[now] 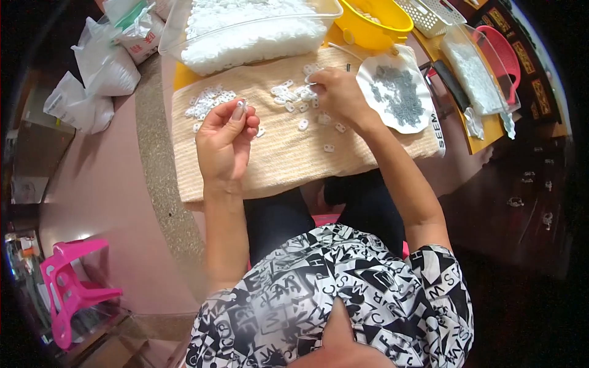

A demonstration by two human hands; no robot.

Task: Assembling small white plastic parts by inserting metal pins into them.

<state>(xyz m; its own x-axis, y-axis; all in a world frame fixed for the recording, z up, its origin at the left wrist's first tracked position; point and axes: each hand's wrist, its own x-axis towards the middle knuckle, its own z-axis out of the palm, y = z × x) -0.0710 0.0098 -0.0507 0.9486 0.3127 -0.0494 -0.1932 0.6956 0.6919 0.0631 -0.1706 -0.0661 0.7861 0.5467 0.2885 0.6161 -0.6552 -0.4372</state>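
Note:
Between thumb and fingertips, my left hand (224, 138) pinches a small white plastic piece (242, 105), raised above the cloth. Behind it lies a heap of similar white pieces (211, 100). My right hand (342, 95) reaches down to a looser group of white oval pieces with two holes (285, 93). Its fingers are drawn together among them, and what they grip is hidden. A few single pieces (329, 148) lie scattered nearer to me. Right of my right hand, a white scalloped plate (375, 113) holds many tiny grey parts.
A striped beige cloth (276, 165) covers the work surface. Behind stand a clear bin full of white pieces (251, 37) and a yellow basin (380, 27). Another clear tub (472, 70) is at the right. White bags (107, 58) and a pink stool (70, 288) are on the left.

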